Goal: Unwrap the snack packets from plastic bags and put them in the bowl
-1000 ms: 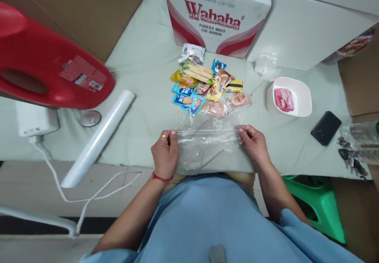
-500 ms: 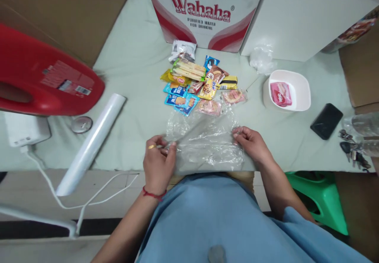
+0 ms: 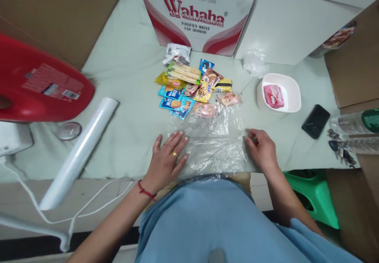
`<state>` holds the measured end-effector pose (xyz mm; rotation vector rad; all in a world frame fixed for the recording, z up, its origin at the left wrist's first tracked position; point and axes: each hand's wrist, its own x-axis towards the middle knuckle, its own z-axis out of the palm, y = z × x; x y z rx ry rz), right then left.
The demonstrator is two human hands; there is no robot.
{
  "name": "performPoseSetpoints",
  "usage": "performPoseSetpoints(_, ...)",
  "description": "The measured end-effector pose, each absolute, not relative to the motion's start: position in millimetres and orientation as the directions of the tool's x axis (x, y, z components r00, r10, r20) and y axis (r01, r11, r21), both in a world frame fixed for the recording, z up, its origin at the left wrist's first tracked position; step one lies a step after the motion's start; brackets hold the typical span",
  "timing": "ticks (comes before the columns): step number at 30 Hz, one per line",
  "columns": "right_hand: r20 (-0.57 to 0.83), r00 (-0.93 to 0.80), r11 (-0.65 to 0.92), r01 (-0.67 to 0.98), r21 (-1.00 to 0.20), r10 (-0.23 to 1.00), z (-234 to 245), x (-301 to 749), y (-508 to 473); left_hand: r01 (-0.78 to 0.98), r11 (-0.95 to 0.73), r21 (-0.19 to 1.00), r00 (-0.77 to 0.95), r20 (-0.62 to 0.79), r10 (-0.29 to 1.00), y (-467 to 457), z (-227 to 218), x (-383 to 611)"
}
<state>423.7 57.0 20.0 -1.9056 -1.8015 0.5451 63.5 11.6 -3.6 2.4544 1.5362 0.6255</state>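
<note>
The clear plastic sheet [image 3: 216,150] lies crinkled on the desk [image 3: 133,136], the left hand [image 3: 166,161] spread open at its left side, the right hand [image 3: 262,150] curled at its right edge, pinch unconfirmed; judged light, limp and slippery, it is best held by both side edges.

You have soft, even light, faint shadows, glints on the plastic [image 3: 217,152], and a stretched, slightly blurred jug [image 3: 56,93].

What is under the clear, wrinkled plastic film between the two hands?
Through the clear, wrinkled plastic film, pale green cloth shows. The left hand covers part of its left side, so what lies beneath there cannot be seen.
</note>
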Motion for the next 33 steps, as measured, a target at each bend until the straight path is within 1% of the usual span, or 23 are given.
performPoseSetpoints(2, 0.173, 0.03, 0.067, 0.848, -0.526, 0.984, 29.0, 419.9, 52.0, 0.815, -0.433, 0.384, 0.324, 0.317, 0.891, 13.1, -0.2, 63.9)
performPoseSetpoints(3, 0.212, -0.015, 0.128, 0.839, -0.529, 0.977, 34.4, 415.8, 50.6, 0.824, -0.416, 0.385, 0.295, 0.336, 0.894, 14.9, 0.4, 64.3)
performPoseSetpoints(5, 0.233, -0.126, 0.24, 0.788, -0.567, 0.964, 45.7, 405.3, 53.1, 0.854, -0.372, 0.364, 0.26, 0.319, 0.911, 19.8, -1.0, 64.9)
performPoseSetpoints(8, 0.215, -0.242, 0.323, 0.737, -0.593, 0.946, 61.1, 389.2, 77.0, 0.893, -0.324, 0.312, 0.272, 0.2, 0.941, 26.2, -7.0, 65.8)
performPoseSetpoints(10, 0.208, -0.297, 0.363, 0.749, -0.555, 0.932, 68.3, 377.3, 109.4, 0.902, -0.32, 0.291, 0.29, 0.141, 0.947, 27.5, -10.1, 66.5)
performPoseSetpoints(13, 0.178, -0.388, 0.426, 0.79, -0.44, 0.904, 71.3, 349.7, 177.7, 0.907, -0.315, 0.279, 0.291, 0.125, 0.949, 26.3, -10.6, 67.6)
performPoseSetpoints(16, 0.146, -0.471, 0.492, 0.815, -0.305, 0.87, 62.1, 307.1, 250.5, 0.91, -0.307, 0.28, 0.282, 0.124, 0.951, 25.2, -8.7, 68.3)
performPoseSetpoints(18, 0.129, -0.545, 0.559, 0.795, -0.236, 0.829, 51.4, 276.0, 290.0, 0.91, -0.303, 0.283, 0.279, 0.124, 0.952, 25.2, -7.8, 68.5)
performPoseSetpoints(20, 0.059, -0.613, 0.612, 0.769, -0.186, 0.788, 42.0, 249.4, 317.1, 0.911, -0.302, 0.282, 0.278, 0.122, 0.953, 25.5, -7.6, 68.5)
performPoseSetpoints(23, -0.036, -0.619, 0.611, 0.781, -0.133, 0.784, 41.5, 228.3, 333.0, 0.911, -0.301, 0.282, 0.278, 0.118, 0.953, 25.9, -7.9, 68.2)
performPoseSetpoints(24, -0.036, -0.601, 0.594, 0.796, -0.119, 0.798, 46.3, 227.8, 332.3, 0.91, -0.301, 0.286, 0.279, 0.117, 0.953, 26.0, -8.0, 68.0)
performPoseSetpoints(26, 0.024, -0.558, 0.558, 0.824, -0.1, 0.829, 62.5, 237.2, 322.8, 0.905, -0.302, 0.3, 0.279, 0.118, 0.953, 26.2, -8.2, 67.6)
performPoseSetpoints(28, 0.122, -0.547, 0.559, 0.82, -0.125, 0.828, 83.6, 258.7, 302.5, 0.9, -0.3, 0.316, 0.276, 0.121, 0.954, 26.5, -8.6, 67.2)
performPoseSetpoints(30, 0.188, -0.598, 0.626, 0.75, -0.211, 0.779, 103.1, 287.6, 271.5, 0.895, -0.301, 0.329, 0.274, 0.126, 0.953, 26.7, -9.1, 67.0)
performPoseSetpoints(31, 0.183, -0.651, 0.674, 0.688, -0.268, 0.737, 110.3, 302.5, 252.7, 0.893, -0.302, 0.332, 0.275, 0.128, 0.953, 26.8, -9.4, 66.9)
performPoseSetpoints(33, 0.09, -0.76, 0.726, 0.568, -0.388, 0.643, 117.0, 328.8, 211.3, 0.892, -0.303, 0.336, 0.275, 0.13, 0.953, 26.7, -10.0, 67.1)
